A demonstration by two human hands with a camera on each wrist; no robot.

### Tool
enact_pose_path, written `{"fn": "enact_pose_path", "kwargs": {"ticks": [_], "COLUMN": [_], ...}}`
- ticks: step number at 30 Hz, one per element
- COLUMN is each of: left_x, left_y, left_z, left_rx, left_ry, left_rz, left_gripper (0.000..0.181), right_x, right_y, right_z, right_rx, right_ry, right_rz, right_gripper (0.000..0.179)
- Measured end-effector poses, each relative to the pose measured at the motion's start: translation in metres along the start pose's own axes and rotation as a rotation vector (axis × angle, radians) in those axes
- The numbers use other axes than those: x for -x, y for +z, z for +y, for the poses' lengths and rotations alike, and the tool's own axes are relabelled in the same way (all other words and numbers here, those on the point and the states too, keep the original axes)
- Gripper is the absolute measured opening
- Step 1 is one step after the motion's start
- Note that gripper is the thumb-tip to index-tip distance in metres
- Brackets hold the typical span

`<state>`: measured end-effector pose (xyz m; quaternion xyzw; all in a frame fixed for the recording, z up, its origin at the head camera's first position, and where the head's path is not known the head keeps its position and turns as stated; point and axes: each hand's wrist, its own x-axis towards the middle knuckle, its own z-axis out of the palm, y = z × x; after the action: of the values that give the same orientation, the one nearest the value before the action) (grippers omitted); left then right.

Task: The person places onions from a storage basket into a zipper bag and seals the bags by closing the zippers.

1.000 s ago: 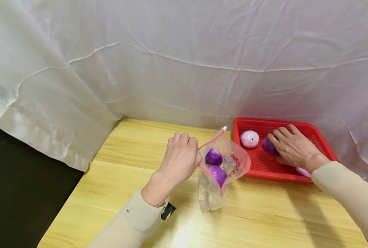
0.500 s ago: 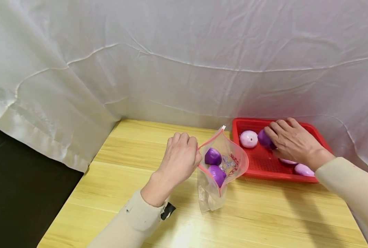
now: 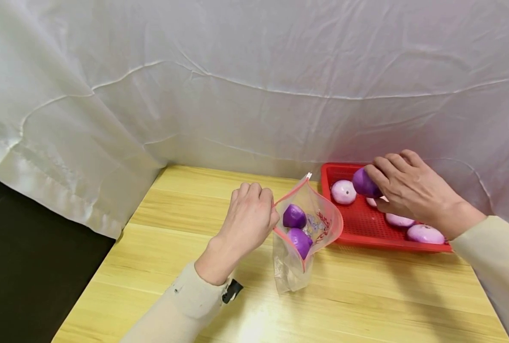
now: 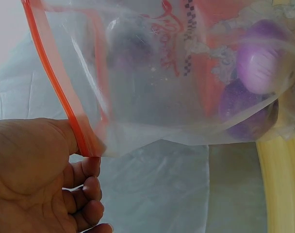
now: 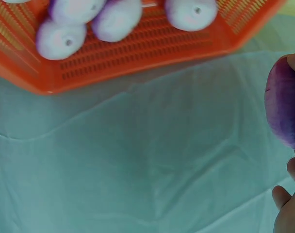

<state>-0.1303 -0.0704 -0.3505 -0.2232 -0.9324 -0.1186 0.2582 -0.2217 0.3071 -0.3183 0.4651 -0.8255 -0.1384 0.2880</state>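
In the head view my left hand (image 3: 247,216) pinches the red-edged rim of a clear zip bag (image 3: 332,221), whose mouth gapes. Two purple onions show inside it, an upper one (image 3: 294,216) and a lower one (image 3: 300,242). The left wrist view has the left hand's thumb and fingers (image 4: 91,187) gripping the bag's edge. My right hand (image 3: 417,190) grips another purple onion (image 3: 364,183) above the red basket (image 3: 365,245); its palm side is hidden in the head view. That same held onion (image 5: 283,104) appears at the right edge of the right wrist view.
Several pale purple onions lie in the basket, one (image 3: 344,192) near its left wall and one (image 3: 425,234) by its front right corner. The wooden table (image 3: 160,228) meets a pale cloth (image 3: 254,119) behind and at left.
My right hand has lifted a purple onion from the basket, moving up and slightly left with it. More onions in the basket have come into sight. The left hand keeps its place at the bag.
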Motion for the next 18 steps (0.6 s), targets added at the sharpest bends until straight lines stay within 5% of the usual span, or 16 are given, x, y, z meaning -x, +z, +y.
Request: {"fn": "enact_pose_path", "kwargs": {"ticks": [18], "left_x": [-0.004], "left_y": [0.001], "left_z": [0.001], "left_rx": [0.011], "left_ry": [0.024], "left_rz": [0.002], "left_gripper": [0.018], "right_x": [-0.03], "right_y": [-0.051], "right_z": [-0.008], "right_rx": [-0.077], "right_ry": [-0.136], "right_rz": [0.052], "right_gripper": [0.06]}}
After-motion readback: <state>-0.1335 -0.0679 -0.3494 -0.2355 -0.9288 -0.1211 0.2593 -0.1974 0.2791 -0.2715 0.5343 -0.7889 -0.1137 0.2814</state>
